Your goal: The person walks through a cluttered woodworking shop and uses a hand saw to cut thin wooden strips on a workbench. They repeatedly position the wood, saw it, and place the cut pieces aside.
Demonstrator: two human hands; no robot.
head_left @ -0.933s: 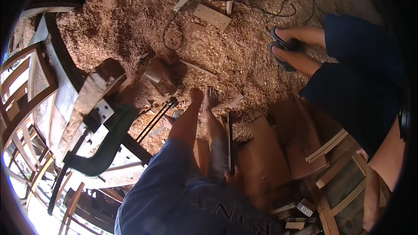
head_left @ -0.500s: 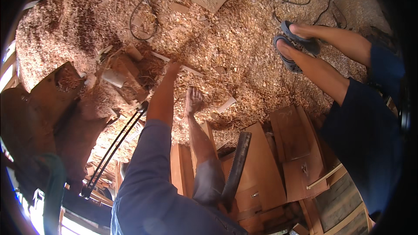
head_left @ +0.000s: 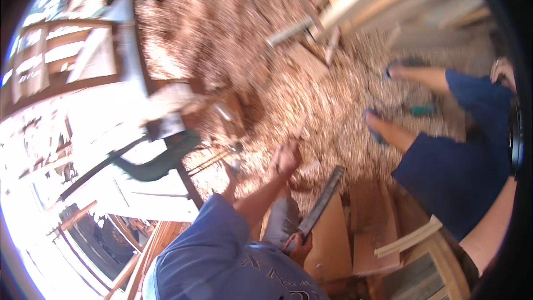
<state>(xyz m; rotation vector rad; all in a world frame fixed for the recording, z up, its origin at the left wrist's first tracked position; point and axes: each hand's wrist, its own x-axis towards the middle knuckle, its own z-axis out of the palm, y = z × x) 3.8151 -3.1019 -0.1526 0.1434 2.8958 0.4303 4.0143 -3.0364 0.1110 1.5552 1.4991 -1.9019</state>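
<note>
My right hand [head_left: 300, 246], low in the middle of the view, is wrapped round the handle of a handsaw [head_left: 323, 197]. Its dark toothed blade points up and to the right, raised over brown wooden boards [head_left: 327, 228]. My left hand [head_left: 287, 158] is held out in front of my legs, its fingers curled in. Motion blur hides whether anything is in it. Near it a pale offcut [head_left: 311, 170] lies on the wood shavings [head_left: 333, 133]. My bent leg in grey shorts [head_left: 282, 219] is partly covered by my left forearm.
Another person in dark blue shorts [head_left: 444, 172] is close on my right. Beyond lie a loose board [head_left: 306, 60] and long timbers [head_left: 361, 3]. A dark green curved piece [head_left: 161, 164] stands to my left. A pale wood frame [head_left: 408, 239] is at lower right.
The view has swung, bringing the bright left side and the far timbers in. My left hand has come into sight. The handsaw stays in my right hand, which now shows more clearly.
</note>
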